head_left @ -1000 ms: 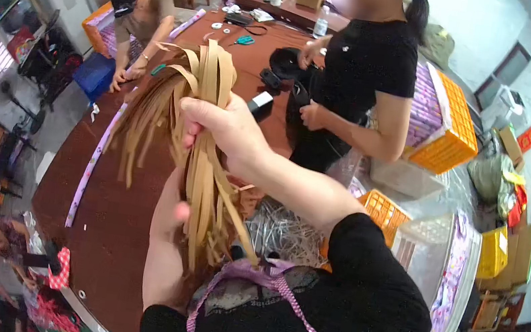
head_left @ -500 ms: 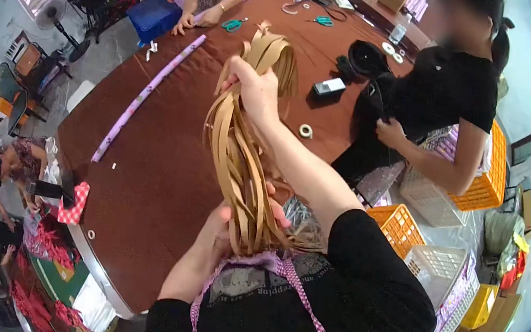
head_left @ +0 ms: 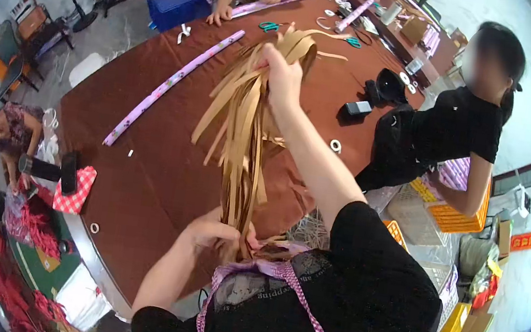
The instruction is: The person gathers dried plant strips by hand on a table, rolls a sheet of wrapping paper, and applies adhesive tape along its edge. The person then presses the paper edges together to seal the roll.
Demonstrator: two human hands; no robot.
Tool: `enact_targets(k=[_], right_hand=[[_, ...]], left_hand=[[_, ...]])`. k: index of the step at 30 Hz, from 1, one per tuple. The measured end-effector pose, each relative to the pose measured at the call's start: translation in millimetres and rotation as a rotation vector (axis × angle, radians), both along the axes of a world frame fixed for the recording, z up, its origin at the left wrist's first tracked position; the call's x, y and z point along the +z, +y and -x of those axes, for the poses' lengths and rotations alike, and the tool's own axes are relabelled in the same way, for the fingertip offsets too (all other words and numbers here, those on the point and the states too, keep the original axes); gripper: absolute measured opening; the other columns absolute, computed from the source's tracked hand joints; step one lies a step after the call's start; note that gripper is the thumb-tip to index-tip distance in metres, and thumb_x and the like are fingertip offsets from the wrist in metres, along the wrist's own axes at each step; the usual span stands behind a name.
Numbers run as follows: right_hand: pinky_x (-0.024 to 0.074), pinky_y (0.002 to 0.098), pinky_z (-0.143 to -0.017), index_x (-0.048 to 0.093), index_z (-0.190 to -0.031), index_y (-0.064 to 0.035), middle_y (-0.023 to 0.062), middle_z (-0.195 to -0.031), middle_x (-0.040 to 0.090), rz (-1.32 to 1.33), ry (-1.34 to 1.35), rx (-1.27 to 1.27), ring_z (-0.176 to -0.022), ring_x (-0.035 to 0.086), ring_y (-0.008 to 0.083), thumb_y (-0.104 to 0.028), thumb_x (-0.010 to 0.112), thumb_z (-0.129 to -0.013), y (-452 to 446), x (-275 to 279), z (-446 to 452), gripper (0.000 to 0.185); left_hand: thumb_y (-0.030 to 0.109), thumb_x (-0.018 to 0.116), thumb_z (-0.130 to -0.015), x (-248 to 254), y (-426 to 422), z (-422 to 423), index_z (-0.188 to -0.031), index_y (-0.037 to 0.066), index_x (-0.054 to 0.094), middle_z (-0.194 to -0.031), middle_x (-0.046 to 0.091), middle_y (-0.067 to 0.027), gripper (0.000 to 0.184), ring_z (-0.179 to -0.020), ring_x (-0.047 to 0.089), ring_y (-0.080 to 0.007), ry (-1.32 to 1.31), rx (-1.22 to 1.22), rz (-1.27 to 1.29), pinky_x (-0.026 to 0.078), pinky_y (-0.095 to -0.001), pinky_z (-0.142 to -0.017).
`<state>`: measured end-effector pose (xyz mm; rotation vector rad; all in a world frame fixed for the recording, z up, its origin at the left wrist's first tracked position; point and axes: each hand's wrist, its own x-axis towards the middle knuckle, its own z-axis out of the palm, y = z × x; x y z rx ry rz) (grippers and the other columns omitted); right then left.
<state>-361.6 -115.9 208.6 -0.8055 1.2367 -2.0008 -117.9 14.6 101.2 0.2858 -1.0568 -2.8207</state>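
A bundle of long tan strips [head_left: 242, 135] hangs between my two hands, its loose ends fanned out to the left. My right hand [head_left: 283, 77] is closed round the upper part, where the strips fold over in loops. Lower down, close to my apron [head_left: 265, 266], my left hand [head_left: 212, 232] is closed round the gathered lower strips; some of its fingers are hidden behind them. On the brown-covered table [head_left: 159, 198], left of the bundle, lies a long purple patterned roll [head_left: 175, 85].
Teal scissors [head_left: 269, 26], a tape roll [head_left: 335, 146] and a small black-and-white box [head_left: 356, 109] lie on the table. Across it, a co-worker's hand [head_left: 219, 15] rests by another roll. A person in black [head_left: 459, 118] stands at right, near orange crates [head_left: 455, 216].
The strips are pulled straighter and their ends now spread to the left. My right hand has moved slightly right. The person in black has turned and reaches toward the crates.
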Motion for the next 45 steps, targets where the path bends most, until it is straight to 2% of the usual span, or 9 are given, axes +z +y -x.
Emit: enact_targets(k=[10,16,18,20,27,31,37,40,45], right_hand=[[0.0426,0.0326,-0.068,0.062,-0.101,-0.0049,0.0049,-0.087,0.061,0.242,0.182,-0.183,-0.075,0.054,0.016,-0.028,0.066,-0.087,-85.3,98.0,119.3,0.027],[0.0438,0.028,-0.058,0.06,-0.074,-0.0062,0.0027,-0.072,0.055,0.483,0.062,-0.183,-0.061,0.052,0.014,-0.027,0.066,-0.091,-48.8,196.8,127.0,0.028],[0.0413,0.0277,-0.057,0.059,-0.073,-0.007,0.0015,-0.072,0.053,0.522,-0.358,0.274,-0.059,0.049,0.0134,-0.026,0.065,-0.092,-66.9,162.8,191.8,0.027],[0.0427,0.0286,-0.069,0.061,-0.076,-0.0088,0.001,-0.073,0.052,0.319,-0.051,-0.219,-0.068,0.051,0.0131,-0.028,0.065,-0.092,-85.2,103.8,178.0,0.025],[0.0502,0.0342,-0.073,0.061,-0.087,-0.0034,0.0062,-0.085,0.06,-0.242,-0.547,-0.197,-0.081,0.061,0.0182,-0.009,0.062,-0.089,-99.6,-215.0,101.1,0.006],[0.0551,0.0383,-0.072,0.053,-0.093,0.0029,0.0085,-0.082,0.059,-0.424,-0.907,-0.174,-0.075,0.06,0.0225,-0.006,0.061,-0.092,-107.2,-321.6,50.5,0.013],[0.0555,0.0422,-0.072,0.05,-0.09,-0.0035,0.0085,-0.075,0.053,-0.432,-1.117,-0.049,-0.065,0.053,0.0215,-0.006,0.057,-0.095,-131.7,-312.7,8.3,0.009],[0.0551,0.0414,-0.069,0.05,-0.089,-0.0041,0.0086,-0.075,0.053,-0.464,-1.112,-0.04,-0.065,0.053,0.0216,-0.007,0.056,-0.095,-141.8,-308.7,-2.3,0.009],[0.0537,0.0419,-0.066,0.049,-0.088,-0.0056,0.0084,-0.075,0.053,-0.483,-1.152,-0.04,-0.064,0.053,0.0221,-0.009,0.055,-0.096,-152.2,-322.0,-12.6,0.011]], left_hand=[[0.011,0.069,-0.077,135.6,-171.4,9.5,-0.114,-0.002,0.059,-0.082,0.065,-0.0065,0.04,-0.064,0.061,-0.0131,-0.464,0.272,1.123,0.051,-0.0298,-0.06],[0.012,0.067,-0.079,225.2,-211.0,55.7,-0.119,-0.003,0.057,-0.079,0.063,-0.0041,0.044,-0.061,0.058,-0.0102,-0.513,0.343,1.315,0.05,-0.0267,-0.058],[0.011,0.067,-0.079,209.0,-220.9,66.2,-0.119,-0.003,0.057,-0.079,0.063,-0.0038,0.044,-0.061,0.058,-0.01,-0.566,0.281,1.271,0.05,-0.0268,-0.057],[0.01,0.065,-0.078,174.8,-227.4,71.3,-0.121,-0.002,0.057,-0.075,0.062,-0.0022,0.045,-0.059,0.057,-0.0093,-0.658,0.179,1.257,0.049,-0.0272,-0.055],[0.012,0.06,-0.072,-37.0,-229.9,16.1,-0.101,-0.002,0.063,-0.074,0.065,-0.0116,0.032,-0.064,0.062,-0.0185,-0.975,-0.099,1.047,0.05,-0.0358,-0.06],[0.018,0.063,-0.073,-87.9,-216.8,-30.6,-0.109,-0.002,0.063,-0.104,0.067,-0.0239,0.041,-0.102,0.064,-0.0365,-1.097,-0.245,1.216,0.049,-0.0426,-0.088],[0.026,0.07,-0.073,-111.4,-219.1,-76.1,-0.11,0.002,0.063,-0.111,0.065,-0.0232,0.044,-0.107,0.062,-0.0363,-1.469,-0.086,1.307,0.047,-0.0454,-0.092],[0.039,0.078,-0.07,-90.9,-224.1,-69.0,-0.136,0.003,0.045,-0.143,0.044,-0.021,0.082,-0.128,0.046,-0.039,-1.669,-0.305,1.347,0.034,-0.0557,-0.104],[0.033,0.081,-0.071,-59.6,-218.3,-8.2,-0.141,0.001,0.034,-0.147,0.036,-0.0226,0.09,-0.136,0.034,-0.0427,-1.312,0.311,1.845,0.032,-0.0546,-0.109]])
